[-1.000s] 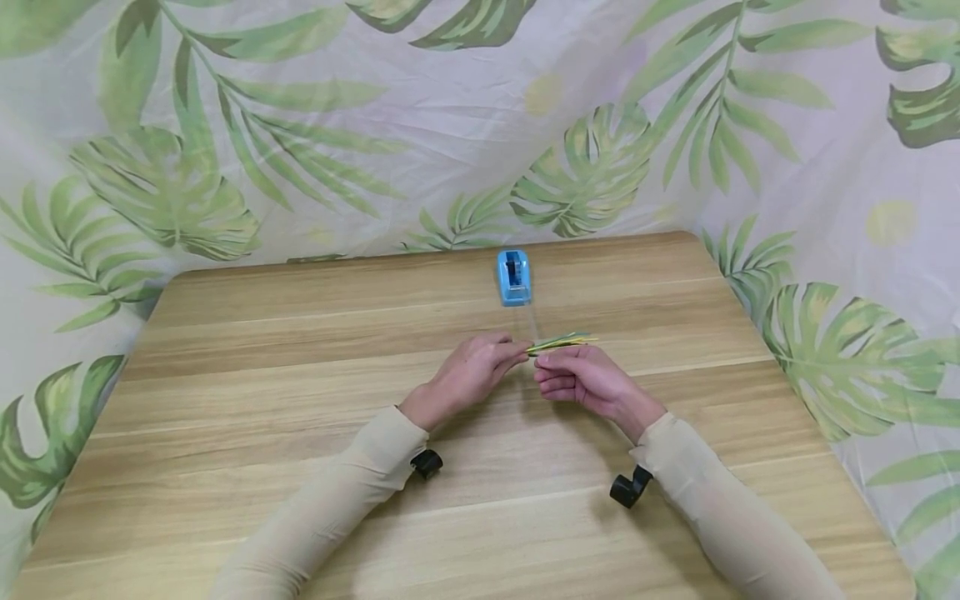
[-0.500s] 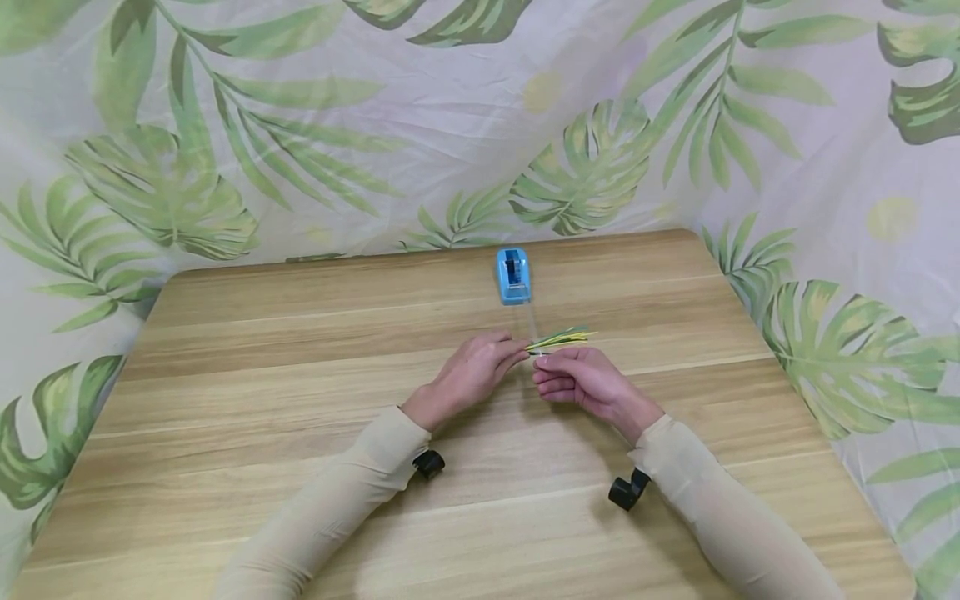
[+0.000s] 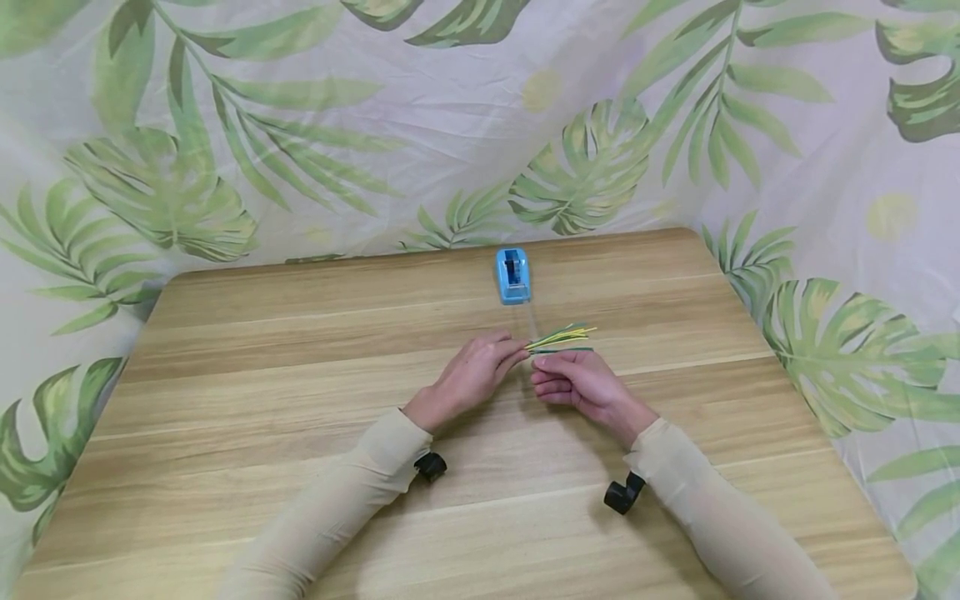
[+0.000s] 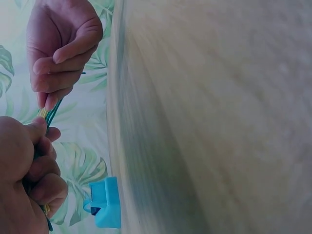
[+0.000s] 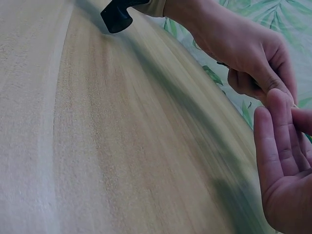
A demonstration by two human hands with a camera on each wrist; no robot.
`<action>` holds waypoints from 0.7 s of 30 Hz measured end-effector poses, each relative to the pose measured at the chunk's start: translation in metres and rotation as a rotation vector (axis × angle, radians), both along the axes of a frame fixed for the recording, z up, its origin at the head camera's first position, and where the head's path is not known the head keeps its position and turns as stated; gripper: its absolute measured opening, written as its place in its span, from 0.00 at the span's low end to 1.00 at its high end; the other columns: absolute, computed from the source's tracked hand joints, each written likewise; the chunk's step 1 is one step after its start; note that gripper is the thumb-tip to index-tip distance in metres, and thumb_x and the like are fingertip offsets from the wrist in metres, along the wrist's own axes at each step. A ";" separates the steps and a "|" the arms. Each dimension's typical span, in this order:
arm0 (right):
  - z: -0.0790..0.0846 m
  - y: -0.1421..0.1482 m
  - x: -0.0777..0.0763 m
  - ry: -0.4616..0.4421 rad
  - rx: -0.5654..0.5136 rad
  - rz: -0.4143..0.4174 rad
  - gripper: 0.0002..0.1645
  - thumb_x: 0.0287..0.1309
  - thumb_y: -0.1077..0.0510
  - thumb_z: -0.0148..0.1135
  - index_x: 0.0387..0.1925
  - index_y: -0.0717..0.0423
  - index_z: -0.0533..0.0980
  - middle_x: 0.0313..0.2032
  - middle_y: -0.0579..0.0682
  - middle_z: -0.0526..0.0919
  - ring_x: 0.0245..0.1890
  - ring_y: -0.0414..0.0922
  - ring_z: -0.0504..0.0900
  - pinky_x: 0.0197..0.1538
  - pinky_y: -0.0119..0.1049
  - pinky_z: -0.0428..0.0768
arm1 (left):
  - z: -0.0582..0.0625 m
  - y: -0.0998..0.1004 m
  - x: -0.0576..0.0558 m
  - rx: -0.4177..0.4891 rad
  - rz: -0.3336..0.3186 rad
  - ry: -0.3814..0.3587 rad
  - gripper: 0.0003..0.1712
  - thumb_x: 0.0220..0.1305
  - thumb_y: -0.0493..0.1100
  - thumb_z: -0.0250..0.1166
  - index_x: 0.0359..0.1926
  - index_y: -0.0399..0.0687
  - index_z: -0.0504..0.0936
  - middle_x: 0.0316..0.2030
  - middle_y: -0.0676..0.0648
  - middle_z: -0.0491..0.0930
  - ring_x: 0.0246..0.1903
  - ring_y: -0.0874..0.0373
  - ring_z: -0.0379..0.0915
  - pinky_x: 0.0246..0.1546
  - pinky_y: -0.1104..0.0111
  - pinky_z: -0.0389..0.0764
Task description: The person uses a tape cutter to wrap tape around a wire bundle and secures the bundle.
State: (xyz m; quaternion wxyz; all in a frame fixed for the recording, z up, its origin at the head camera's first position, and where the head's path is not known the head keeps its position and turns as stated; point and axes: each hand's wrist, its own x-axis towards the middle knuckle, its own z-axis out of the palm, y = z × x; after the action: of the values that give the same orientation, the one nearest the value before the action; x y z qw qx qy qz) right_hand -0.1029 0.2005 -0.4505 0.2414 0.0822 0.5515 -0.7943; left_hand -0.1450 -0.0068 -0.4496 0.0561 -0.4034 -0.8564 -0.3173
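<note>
My left hand (image 3: 472,367) grips a bundle of thin green and yellow wires (image 3: 561,337), whose loose ends fan out to the right. A narrow clear strip of tape (image 3: 532,320) runs from the blue tape dispenser (image 3: 513,277) towards the bundle. Thumb and forefinger of my right hand (image 3: 581,383) pinch together close beside the bundle, apparently on the tape's end, which is mostly hidden. One dark green wire lies apart from the others, along the right fingers. In the left wrist view, wire also shows below the left fist; the right wrist view hides most of the bundle.
The wooden table (image 3: 300,400) reaches out around both arms, with its back edge just behind the dispenser. A leaf-printed cloth (image 3: 375,125) hangs behind and at the sides. Black wrist cameras (image 3: 621,497) sit under the sleeves.
The loose wire ends have spread wider, and one green wire has separated downward towards the right hand. Both hands stay almost in place; the dispenser has not moved.
</note>
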 end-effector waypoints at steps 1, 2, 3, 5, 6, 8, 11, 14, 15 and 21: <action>-0.001 0.000 0.000 0.000 0.002 -0.004 0.13 0.70 0.65 0.58 0.49 0.74 0.77 0.29 0.53 0.87 0.27 0.43 0.87 0.38 0.37 0.86 | 0.000 0.000 0.000 0.002 0.000 0.000 0.15 0.74 0.41 0.60 0.56 0.40 0.84 0.29 0.53 0.75 0.24 0.63 0.66 0.25 0.72 0.72; -0.001 -0.001 -0.001 -0.001 0.003 -0.009 0.15 0.70 0.65 0.58 0.50 0.76 0.76 0.28 0.53 0.87 0.27 0.43 0.87 0.37 0.37 0.86 | 0.000 0.000 0.000 0.002 0.000 -0.004 0.15 0.74 0.41 0.60 0.56 0.40 0.84 0.29 0.53 0.75 0.25 0.63 0.66 0.25 0.72 0.72; -0.002 -0.001 -0.001 0.000 0.005 -0.012 0.16 0.70 0.65 0.58 0.51 0.77 0.75 0.28 0.53 0.87 0.27 0.43 0.87 0.37 0.37 0.86 | 0.000 0.000 0.000 0.001 0.001 -0.007 0.15 0.75 0.41 0.60 0.56 0.40 0.84 0.29 0.53 0.75 0.25 0.63 0.66 0.25 0.72 0.72; -0.002 -0.002 -0.002 0.005 0.011 -0.016 0.18 0.70 0.65 0.58 0.53 0.79 0.73 0.28 0.53 0.87 0.27 0.43 0.87 0.37 0.37 0.86 | 0.000 0.001 0.000 0.002 0.006 -0.017 0.15 0.75 0.42 0.60 0.56 0.41 0.84 0.30 0.53 0.75 0.25 0.63 0.67 0.26 0.72 0.72; -0.002 -0.002 -0.002 0.007 0.014 -0.017 0.19 0.70 0.65 0.58 0.53 0.79 0.73 0.28 0.53 0.87 0.27 0.43 0.87 0.37 0.37 0.86 | 0.000 0.001 0.001 0.001 0.009 -0.024 0.16 0.75 0.42 0.59 0.56 0.41 0.84 0.30 0.53 0.75 0.25 0.63 0.67 0.26 0.71 0.72; -0.001 -0.002 -0.002 0.014 0.023 -0.016 0.20 0.70 0.65 0.58 0.54 0.80 0.72 0.28 0.54 0.87 0.27 0.43 0.87 0.37 0.37 0.86 | 0.001 0.001 0.001 0.001 0.010 -0.035 0.15 0.75 0.42 0.59 0.56 0.41 0.84 0.30 0.53 0.76 0.25 0.63 0.67 0.26 0.71 0.72; 0.001 -0.002 -0.003 0.034 0.039 -0.008 0.22 0.70 0.65 0.59 0.55 0.82 0.71 0.29 0.54 0.87 0.27 0.43 0.87 0.37 0.37 0.86 | 0.001 0.000 0.001 0.001 0.007 -0.043 0.15 0.76 0.42 0.59 0.56 0.42 0.84 0.30 0.53 0.76 0.25 0.62 0.67 0.26 0.71 0.72; 0.003 -0.001 -0.003 0.063 0.065 0.004 0.23 0.70 0.64 0.59 0.55 0.83 0.70 0.29 0.53 0.87 0.27 0.43 0.87 0.37 0.37 0.86 | 0.002 0.000 0.000 0.000 -0.002 -0.051 0.15 0.76 0.42 0.58 0.56 0.42 0.84 0.31 0.53 0.77 0.25 0.63 0.67 0.26 0.71 0.73; 0.003 -0.001 -0.004 0.071 0.073 0.008 0.23 0.70 0.64 0.59 0.55 0.83 0.70 0.29 0.53 0.87 0.28 0.43 0.87 0.37 0.36 0.86 | 0.002 -0.001 0.000 -0.002 -0.005 -0.054 0.15 0.76 0.42 0.58 0.56 0.42 0.84 0.31 0.53 0.77 0.25 0.63 0.67 0.26 0.71 0.73; 0.003 -0.001 -0.006 0.100 0.109 0.016 0.23 0.69 0.65 0.59 0.55 0.84 0.69 0.29 0.54 0.87 0.28 0.43 0.87 0.36 0.36 0.86 | 0.004 -0.002 -0.002 -0.028 -0.016 -0.081 0.15 0.76 0.43 0.57 0.55 0.44 0.85 0.34 0.53 0.80 0.28 0.63 0.70 0.30 0.72 0.76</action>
State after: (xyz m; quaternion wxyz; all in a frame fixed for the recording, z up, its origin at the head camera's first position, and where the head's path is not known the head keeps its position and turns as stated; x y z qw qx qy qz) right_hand -0.1092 0.1997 -0.4478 0.2153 0.0511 0.6058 -0.7642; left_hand -0.1468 -0.0086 -0.4452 0.0132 -0.3977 -0.8592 -0.3217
